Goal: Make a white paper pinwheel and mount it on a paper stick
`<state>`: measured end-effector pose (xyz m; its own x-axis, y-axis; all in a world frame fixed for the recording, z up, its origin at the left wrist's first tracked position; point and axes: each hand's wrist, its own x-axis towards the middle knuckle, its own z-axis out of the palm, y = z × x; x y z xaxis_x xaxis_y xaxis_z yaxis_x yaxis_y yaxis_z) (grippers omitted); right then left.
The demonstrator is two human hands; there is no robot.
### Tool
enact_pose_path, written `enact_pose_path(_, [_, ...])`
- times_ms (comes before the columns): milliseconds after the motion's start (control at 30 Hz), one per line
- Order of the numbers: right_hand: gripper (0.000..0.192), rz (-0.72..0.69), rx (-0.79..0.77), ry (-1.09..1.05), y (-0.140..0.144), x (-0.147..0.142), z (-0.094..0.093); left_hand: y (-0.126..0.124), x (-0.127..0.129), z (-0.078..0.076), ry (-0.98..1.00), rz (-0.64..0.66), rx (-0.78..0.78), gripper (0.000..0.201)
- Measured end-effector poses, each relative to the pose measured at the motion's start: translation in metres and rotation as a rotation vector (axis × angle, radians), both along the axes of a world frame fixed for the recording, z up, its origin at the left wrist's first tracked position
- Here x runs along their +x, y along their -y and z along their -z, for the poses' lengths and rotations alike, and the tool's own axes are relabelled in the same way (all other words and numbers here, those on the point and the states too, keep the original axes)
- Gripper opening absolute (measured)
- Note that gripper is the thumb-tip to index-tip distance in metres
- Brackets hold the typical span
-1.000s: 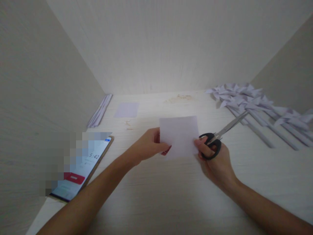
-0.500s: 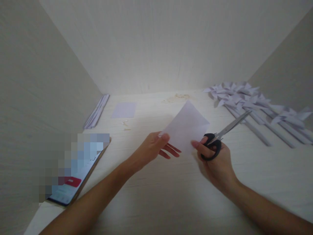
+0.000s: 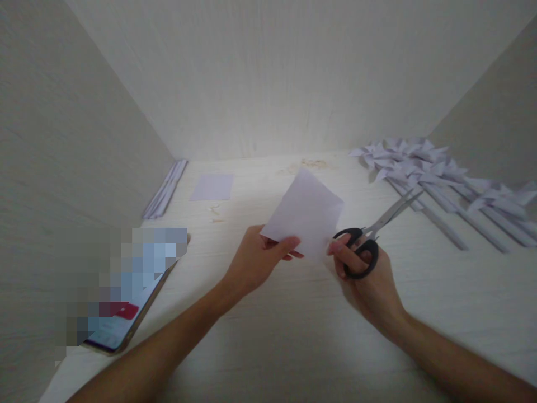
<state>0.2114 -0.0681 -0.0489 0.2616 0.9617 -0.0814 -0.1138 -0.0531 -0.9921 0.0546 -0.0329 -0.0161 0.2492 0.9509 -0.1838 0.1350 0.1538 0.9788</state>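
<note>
Here, a pale wood-grain desk lies enclosed by matching panels behind and at both sides. A phone leans at the left edge, a flat paper square and a sheaf of strips lie at the back left, and folded paper pinwheels on rolled sticks crowd the right. The left hand pinches the lower corner of a thin white sheet held above the desk's middle; the right hand grips black-handled scissors, blades slightly parted, just beside it.
</note>
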Motion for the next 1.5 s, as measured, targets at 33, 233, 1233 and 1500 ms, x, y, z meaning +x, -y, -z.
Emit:
enact_pose_path(33, [0.021,-0.049,0.005,0.009,0.001,0.0,0.0,-0.002,-0.001,-0.002,0.01,-0.038,0.007,0.022])
enact_pose_path(233, [0.033,-0.423,-0.043,0.012,0.01,0.0,0.002,-0.011,-0.014,-0.016,0.113,-0.195,0.101,0.03])
enact_pose_path(1233, [0.035,-0.77,-0.162,0.295,0.016,-0.011,-0.012,-0.01,-0.015,-0.019,0.209,-0.204,0.032,0.029])
enact_pose_path(1500, [0.036,-0.767,-0.175,0.302,0.018,-0.012,-0.014,-0.009,-0.014,-0.019,0.227,-0.211,0.036,0.028])
